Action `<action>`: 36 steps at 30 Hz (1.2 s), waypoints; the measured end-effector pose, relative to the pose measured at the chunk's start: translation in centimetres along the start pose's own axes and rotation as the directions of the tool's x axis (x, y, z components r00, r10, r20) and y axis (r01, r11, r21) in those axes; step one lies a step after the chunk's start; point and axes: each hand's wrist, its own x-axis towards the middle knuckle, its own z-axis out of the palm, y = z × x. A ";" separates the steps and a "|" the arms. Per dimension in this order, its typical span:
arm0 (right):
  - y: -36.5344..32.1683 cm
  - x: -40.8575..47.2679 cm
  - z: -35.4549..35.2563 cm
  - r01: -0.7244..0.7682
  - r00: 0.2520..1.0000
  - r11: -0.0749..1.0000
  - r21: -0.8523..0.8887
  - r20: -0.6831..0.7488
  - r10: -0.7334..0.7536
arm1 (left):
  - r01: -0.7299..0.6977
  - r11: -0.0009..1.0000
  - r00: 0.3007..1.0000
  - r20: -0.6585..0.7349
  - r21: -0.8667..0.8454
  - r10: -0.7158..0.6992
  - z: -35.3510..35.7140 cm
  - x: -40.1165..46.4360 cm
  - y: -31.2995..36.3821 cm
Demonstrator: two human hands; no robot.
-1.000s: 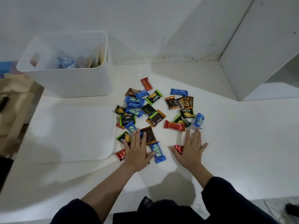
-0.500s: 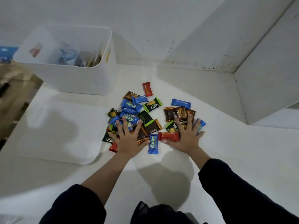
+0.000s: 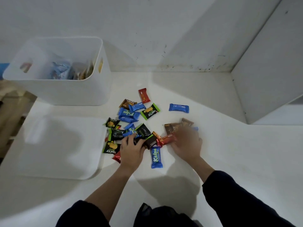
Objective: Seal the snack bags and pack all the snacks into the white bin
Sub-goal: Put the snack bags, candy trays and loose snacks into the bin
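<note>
Several small wrapped snacks lie in a loose pile point(image 3: 131, 115) on the white table. My left hand point(image 3: 131, 150) sits at the pile's near edge, fingers curled round dark packets point(image 3: 143, 131). My right hand point(image 3: 187, 143), blurred by motion, curls over brown packets point(image 3: 173, 126) and a red packet point(image 3: 167, 139). A blue Kalpa packet point(image 3: 156, 157) lies between my hands. One blue packet point(image 3: 178, 108) lies apart at the right, and a red one point(image 3: 144, 95) at the far edge. The white bin point(image 3: 65, 93) stands at the far left with bagged snacks inside.
A flat white lid or tray point(image 3: 57, 145) lies on the table left of the pile, just in front of the bin. A white wall runs along the back, and a white cabinet side point(image 3: 265, 71) closes off the right. Wooden boards show past the table's left edge.
Both hands went from lying flat on the snacks to curling round them. They have drawn packets inward at the pile's near side. The camera has tilted closer.
</note>
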 end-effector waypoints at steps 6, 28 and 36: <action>-1.1 -0.1 -2.5 -0.190 0.975 0.958 0.213 0.155 0.159 | -0.078 0.987 0.994 -0.086 -0.140 0.066 -1.7 0.9 -0.6; -31.8 10.4 -13.0 -0.127 0.992 0.439 0.889 0.102 0.079 | -0.236 0.786 0.863 -0.495 -0.571 -0.100 -24.3 12.4 -15.0; -39.7 18.7 -10.6 -0.251 0.943 0.707 0.661 0.330 0.026 | 0.021 0.874 0.971 -0.199 -0.486 -0.134 -28.3 19.7 -23.1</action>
